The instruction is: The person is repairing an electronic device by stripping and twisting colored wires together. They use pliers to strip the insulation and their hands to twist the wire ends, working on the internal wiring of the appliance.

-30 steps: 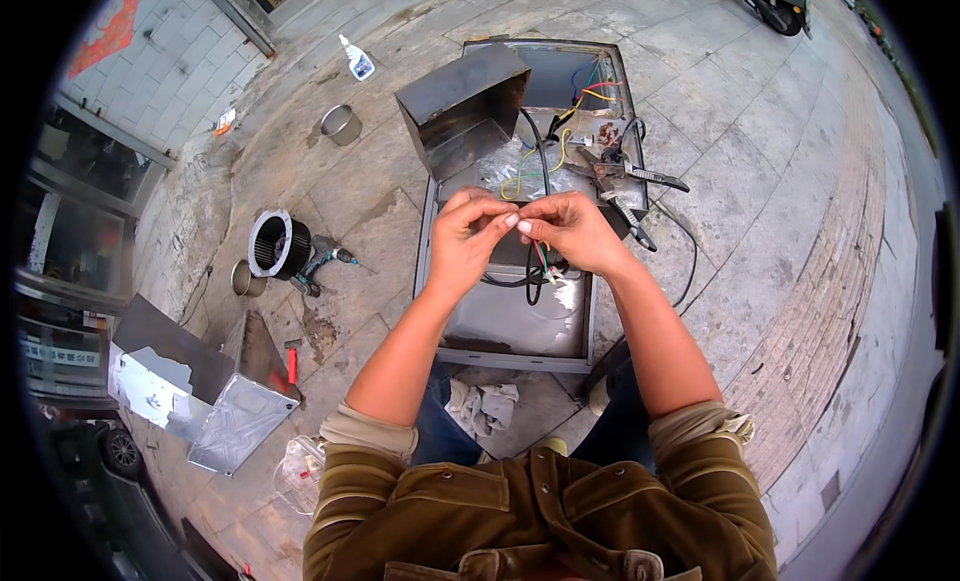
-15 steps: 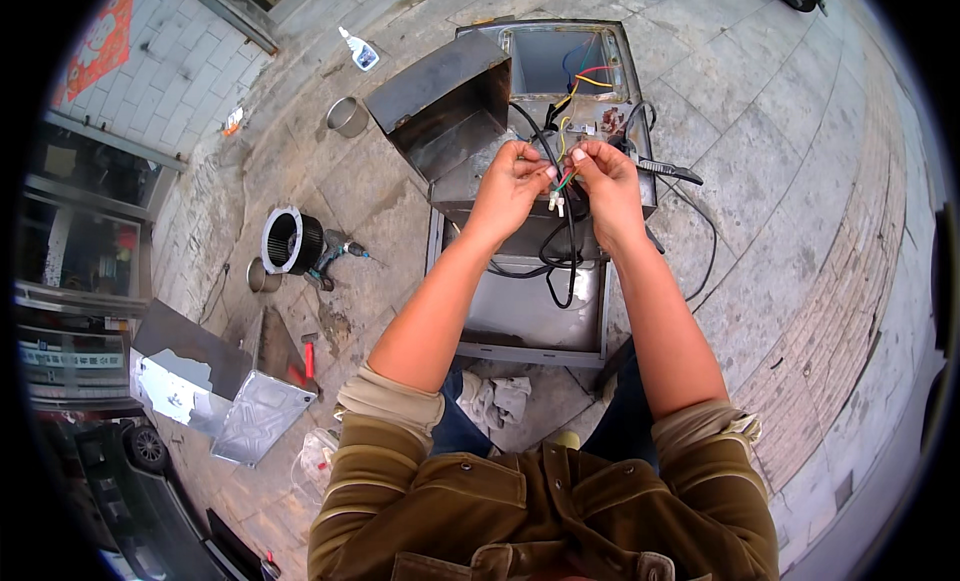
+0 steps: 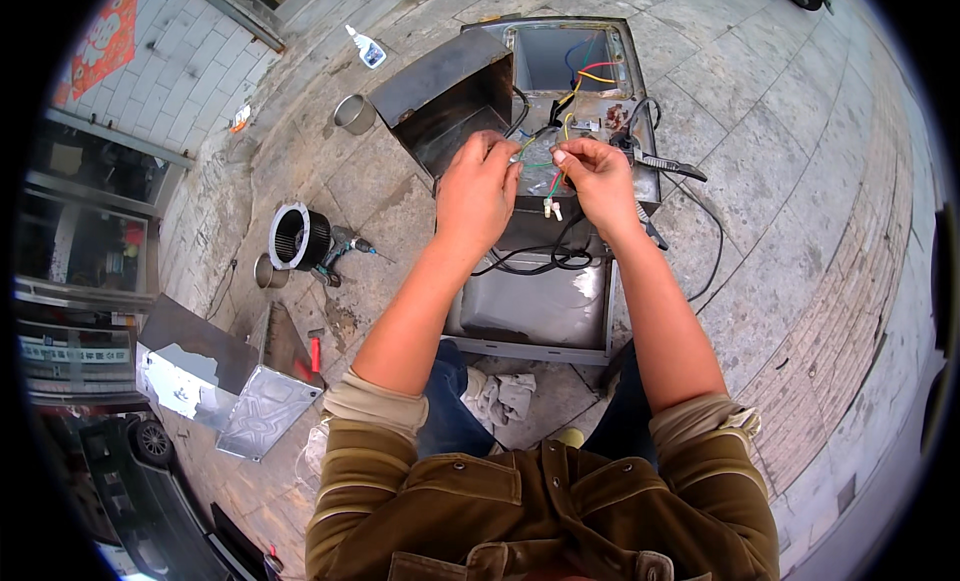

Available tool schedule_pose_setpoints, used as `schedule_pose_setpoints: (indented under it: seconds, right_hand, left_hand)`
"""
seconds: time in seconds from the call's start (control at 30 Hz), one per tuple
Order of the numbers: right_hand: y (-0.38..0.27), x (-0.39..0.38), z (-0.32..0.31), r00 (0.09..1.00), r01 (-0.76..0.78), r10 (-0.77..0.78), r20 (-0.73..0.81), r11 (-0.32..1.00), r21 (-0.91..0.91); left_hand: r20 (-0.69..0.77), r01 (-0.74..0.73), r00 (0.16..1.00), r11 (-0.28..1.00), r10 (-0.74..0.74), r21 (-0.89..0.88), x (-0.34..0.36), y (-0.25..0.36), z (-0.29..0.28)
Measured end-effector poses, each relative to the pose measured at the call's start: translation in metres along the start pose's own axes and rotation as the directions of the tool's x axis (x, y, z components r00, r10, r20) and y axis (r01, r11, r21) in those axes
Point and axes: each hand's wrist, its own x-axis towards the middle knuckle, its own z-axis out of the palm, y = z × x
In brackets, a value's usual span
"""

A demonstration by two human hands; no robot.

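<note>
A thin green wire (image 3: 538, 165) runs between my hands above an opened steel housing (image 3: 636, 71). My left hand (image 3: 478, 186) has its fingertips pinched together at the left end of this wire. At the other end, my right hand (image 3: 598, 181) pinches the wire between thumb and forefinger. Below it dangle small white connectors (image 3: 552, 209) on red and green leads. A yellow wire (image 3: 568, 126) rises behind my fingers. Loops of black cable (image 3: 540, 251) hang over the housing's near side. Exact wire ends are hidden by my fingertips.
A raised metal box (image 3: 440, 76) stands at the housing's left. A folding tool with a black handle (image 3: 672, 167) lies right. On the paving are a fan wheel (image 3: 300, 238), a cordless drill (image 3: 345, 249), a metal ring (image 3: 354, 114), a spray bottle (image 3: 367, 47) and bent sheet metal (image 3: 265, 416).
My left hand has moved left, away from my right, and the green wire now shows stretched between them. The black cable loop that hung before my hands has dropped lower and leftward.
</note>
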Motion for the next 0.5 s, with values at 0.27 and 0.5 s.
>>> schedule_pose_setpoints:
  seconds: [0.27,0.5]
  right_hand:
    - [0.013,0.006,0.011,0.987,0.148,-0.159,-0.022,0.953,-0.263]
    - [0.006,0.008,0.022,0.923,0.31,-0.377,-0.072,0.843,-0.44]
  left_hand:
    - [0.217,-0.085,0.974,0.99,0.059,0.112,0.036,-0.017,0.026]
    - [0.321,0.355,0.918,0.847,-0.235,-0.395,0.02,-0.028,0.036]
